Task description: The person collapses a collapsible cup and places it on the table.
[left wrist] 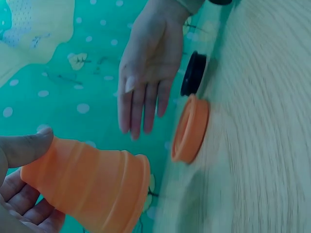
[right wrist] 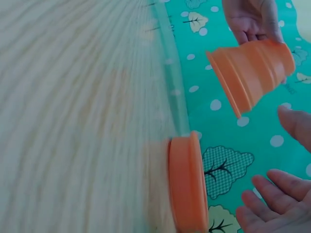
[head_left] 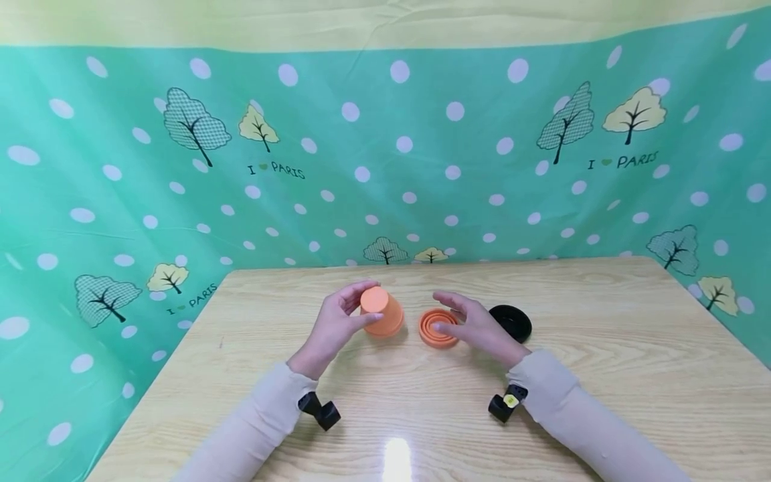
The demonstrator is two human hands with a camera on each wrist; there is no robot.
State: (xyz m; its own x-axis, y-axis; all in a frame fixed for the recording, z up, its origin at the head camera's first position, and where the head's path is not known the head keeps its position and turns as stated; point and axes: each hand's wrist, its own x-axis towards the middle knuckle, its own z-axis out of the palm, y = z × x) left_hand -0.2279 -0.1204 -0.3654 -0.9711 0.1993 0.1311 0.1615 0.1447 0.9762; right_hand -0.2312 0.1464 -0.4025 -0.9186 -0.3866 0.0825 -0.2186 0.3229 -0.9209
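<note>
My left hand (head_left: 344, 318) grips an orange collapsible cup (head_left: 384, 313), thumb on one side and fingers on the other. The cup is extended and turned over, its narrow base up and its wide rim towards the table; the left wrist view shows its stepped wall (left wrist: 90, 182). Beside it, a second orange collapsible cup (head_left: 438, 328) lies folded flat in rings on the table. Over that flat cup hovers my right hand (head_left: 478, 326), fingers extended and apart, holding nothing. In the right wrist view the folded cup (right wrist: 187, 184) sits below the right fingers (right wrist: 277, 194).
A round black lid-like piece (head_left: 512, 323) lies on the table right of the folded cup, partly behind my right wrist. The light wooden table (head_left: 602, 395) meets a green dotted curtain (head_left: 421, 134) at its back edge.
</note>
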